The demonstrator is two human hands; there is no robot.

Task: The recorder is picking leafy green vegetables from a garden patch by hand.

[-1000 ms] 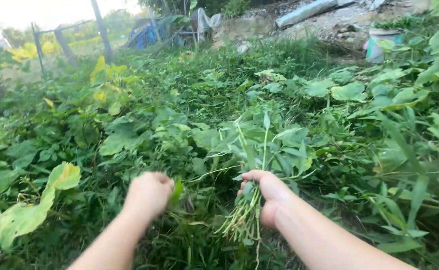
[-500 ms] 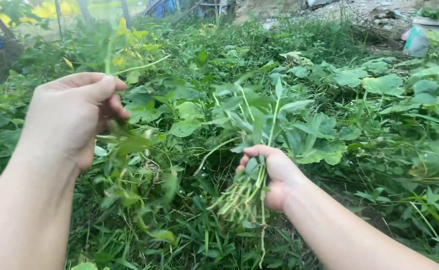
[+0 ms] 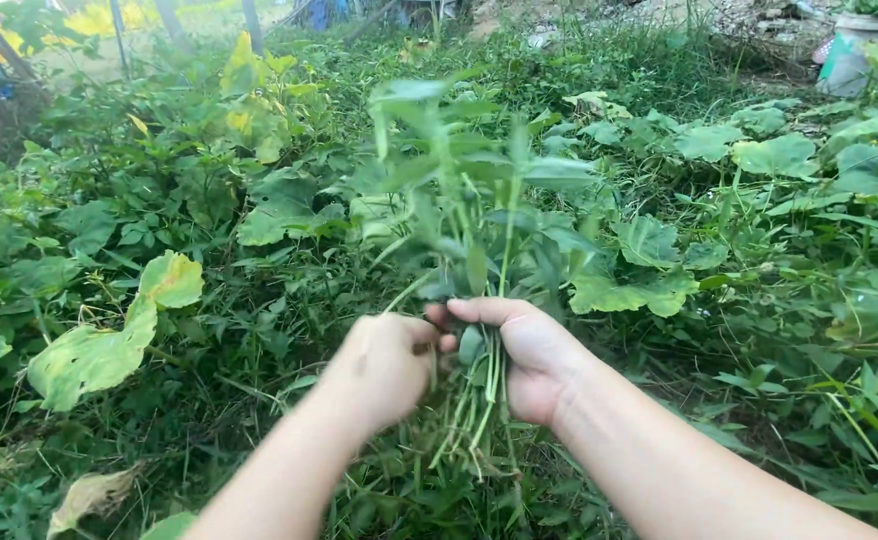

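Note:
My right hand (image 3: 529, 355) grips a bunch of green leafy stems (image 3: 464, 200) around its middle, holding it upright. The leafy tops fan out above the fist and are blurred; the pale cut ends (image 3: 469, 430) hang below it. My left hand (image 3: 384, 365) is pressed against the bunch from the left, its fingers curled at the stems beside my right thumb. Both forearms reach in from the bottom of the view.
Dense green ground plants and grass cover the ground all around. Large yellowing leaves (image 3: 109, 340) lie low at the left. A pale green pot (image 3: 852, 50) stands at the far right. Thin poles (image 3: 119, 35) and bare soil (image 3: 4, 110) sit at the far left.
My left hand, raised at the left with a sprig half a second ago, has come down and in to the bunch. The bunch has lifted and now stands taller in my right hand.

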